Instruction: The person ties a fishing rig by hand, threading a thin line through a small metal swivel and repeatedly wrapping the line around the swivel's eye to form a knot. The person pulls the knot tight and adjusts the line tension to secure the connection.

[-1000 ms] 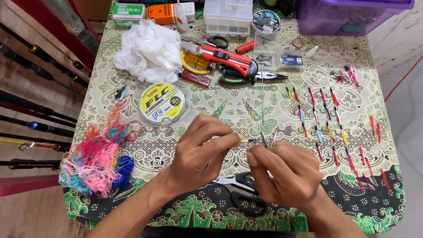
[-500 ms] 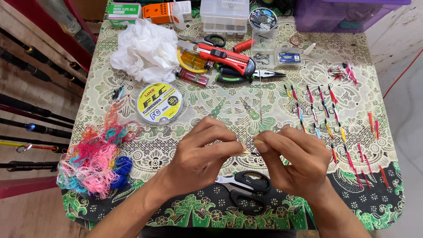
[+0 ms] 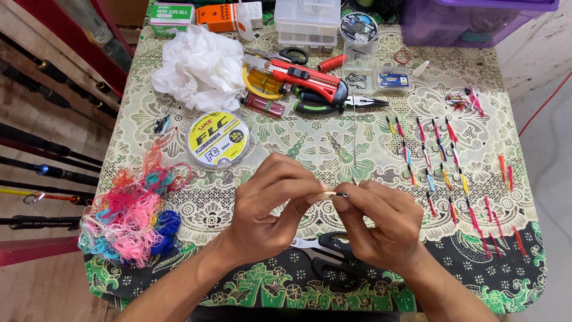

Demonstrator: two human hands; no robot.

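Observation:
My left hand (image 3: 271,209) and my right hand (image 3: 378,223) meet above the middle of the table, fingertips pinched together on a small metal fishing hook (image 3: 341,194). Both hands hold it from either side; a thin clear line runs up from it across the cloth. Black-handled scissors (image 3: 326,256) lie on the cloth just under my hands. A round spool of fishing line (image 3: 217,139) with a yellow label sits to the upper left of my left hand.
Rows of small coloured lures (image 3: 447,161) cover the right of the lace cloth. A tangle of pink and blue thread (image 3: 131,217) lies at left. Crumpled white plastic (image 3: 199,68), red utility knife (image 3: 307,76), pliers (image 3: 333,104), clear boxes (image 3: 307,21) and a purple bin (image 3: 471,21) stand at the back.
My hands have drawn closer together and shifted slightly, with the right fingers now pinching the hook against the left fingertips. The scissors are more exposed beneath them.

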